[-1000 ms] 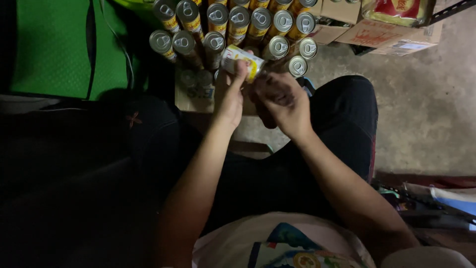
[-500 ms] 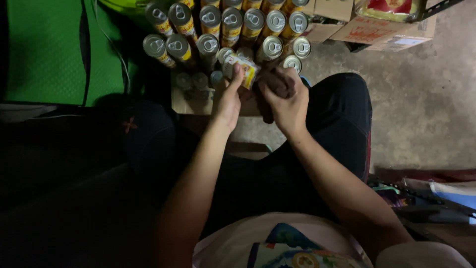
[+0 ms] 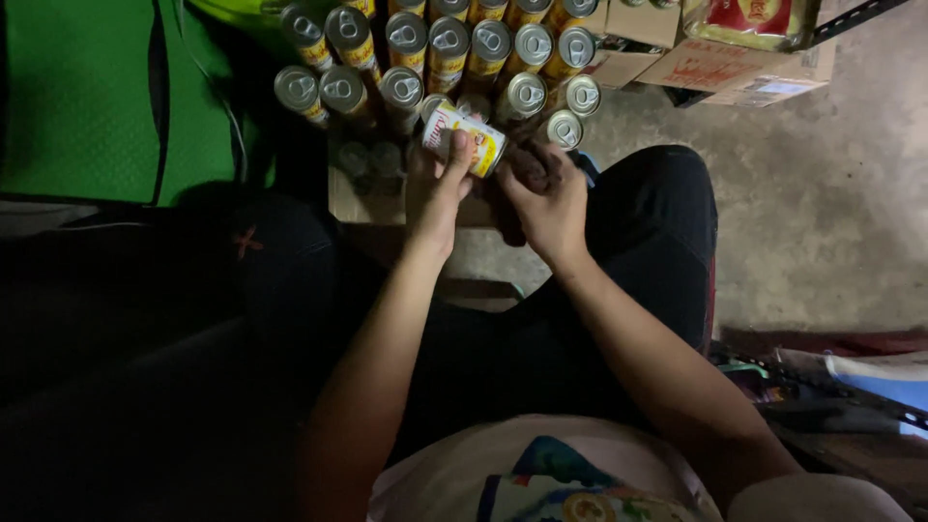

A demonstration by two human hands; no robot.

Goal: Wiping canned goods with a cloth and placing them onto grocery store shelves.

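My left hand (image 3: 437, 188) grips a small yellow and white can (image 3: 464, 141), held on its side just in front of a cluster of several upright cans (image 3: 445, 43) with silver pull-tab tops. My right hand (image 3: 546, 198) is curled beside it, fingers closed around a dark object (image 3: 527, 164) that I cannot make out. Both hands hover over a low cardboard box (image 3: 362, 193) between my knees.
A green panel (image 3: 87, 97) stands at the left. Cardboard boxes (image 3: 715, 58) and a red package (image 3: 749, 19) lie at the top right on a concrete floor (image 3: 831, 213). My legs in dark trousers flank the box. Blue and dark items (image 3: 870, 377) lie at the right.
The view has shifted so the cans sit higher in frame. My left hand has turned the yellow can a little; both hands stay together near the cans.
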